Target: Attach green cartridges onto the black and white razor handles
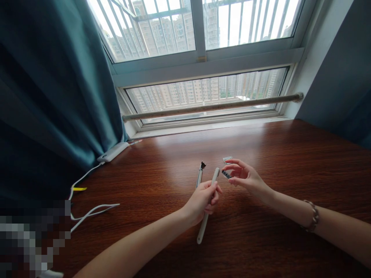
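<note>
My left hand [204, 200] is closed round a long, slim off-white handle [202, 228], which tilts with its upper end pointing away from me. There is a small hole at its near end. In my right hand [246, 177], a small dark strip-shaped piece [226, 174] with light marks is pinched between thumb and fingers. That piece is just right of the handle's upper end, apart from it. Behind my left hand lies a thin silvery-white stick [199, 177] with a black head, its lower part hidden. A small flat pale rectangle [227, 158] lies behind my right fingers, partly covered.
All this is over a dark reddish-brown wooden table [162, 231]. At the left, a white box-shaped device [113, 152] joins a white cable [98, 208], with a yellow tag [79, 189] nearby. A blue-green curtain [58, 77] hangs there. A metal rail [211, 108] crosses the window behind.
</note>
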`<action>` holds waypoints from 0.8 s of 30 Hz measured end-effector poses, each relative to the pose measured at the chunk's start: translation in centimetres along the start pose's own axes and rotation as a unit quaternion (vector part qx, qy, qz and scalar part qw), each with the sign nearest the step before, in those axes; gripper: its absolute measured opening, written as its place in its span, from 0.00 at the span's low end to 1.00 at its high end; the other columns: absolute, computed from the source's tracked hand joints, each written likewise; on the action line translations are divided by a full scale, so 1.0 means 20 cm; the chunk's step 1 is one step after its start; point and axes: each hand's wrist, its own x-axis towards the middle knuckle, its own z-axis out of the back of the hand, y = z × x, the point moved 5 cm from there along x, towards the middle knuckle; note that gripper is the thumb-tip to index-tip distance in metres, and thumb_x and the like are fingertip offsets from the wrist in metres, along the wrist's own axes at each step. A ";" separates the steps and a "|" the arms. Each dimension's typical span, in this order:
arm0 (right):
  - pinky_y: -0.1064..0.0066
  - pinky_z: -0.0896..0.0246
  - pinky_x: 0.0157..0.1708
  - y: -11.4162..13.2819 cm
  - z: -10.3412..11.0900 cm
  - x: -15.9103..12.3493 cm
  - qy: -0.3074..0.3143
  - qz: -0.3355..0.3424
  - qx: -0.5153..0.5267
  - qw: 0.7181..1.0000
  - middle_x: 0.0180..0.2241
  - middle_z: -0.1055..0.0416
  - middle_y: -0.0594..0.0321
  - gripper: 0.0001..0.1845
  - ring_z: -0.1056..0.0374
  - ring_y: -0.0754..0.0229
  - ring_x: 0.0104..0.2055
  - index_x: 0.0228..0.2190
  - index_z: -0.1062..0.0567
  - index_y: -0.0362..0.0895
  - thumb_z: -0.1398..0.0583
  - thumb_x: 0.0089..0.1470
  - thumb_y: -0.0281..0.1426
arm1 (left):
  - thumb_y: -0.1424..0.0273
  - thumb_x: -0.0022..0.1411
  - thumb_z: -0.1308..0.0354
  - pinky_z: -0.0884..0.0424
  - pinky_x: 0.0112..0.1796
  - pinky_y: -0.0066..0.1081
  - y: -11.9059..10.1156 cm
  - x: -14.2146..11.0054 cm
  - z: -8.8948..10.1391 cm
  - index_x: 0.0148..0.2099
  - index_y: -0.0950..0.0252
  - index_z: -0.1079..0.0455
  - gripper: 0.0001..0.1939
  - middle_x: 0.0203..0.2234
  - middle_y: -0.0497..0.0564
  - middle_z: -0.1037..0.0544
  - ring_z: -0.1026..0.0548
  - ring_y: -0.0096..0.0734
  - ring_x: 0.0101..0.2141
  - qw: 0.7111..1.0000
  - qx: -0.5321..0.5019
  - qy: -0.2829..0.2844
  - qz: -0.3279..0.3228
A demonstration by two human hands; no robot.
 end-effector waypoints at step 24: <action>0.67 0.40 0.46 -0.11 0.02 0.00 -0.063 -0.125 0.159 0.977 0.31 0.27 0.57 0.13 0.32 0.59 0.38 0.29 0.24 0.41 0.33 0.35 0.28 | 0.61 0.58 0.53 0.61 0.13 0.19 -0.03 -0.01 -0.02 0.31 0.65 0.42 0.12 0.12 0.40 0.44 0.54 0.14 0.11 0.999 -0.034 0.016 -0.033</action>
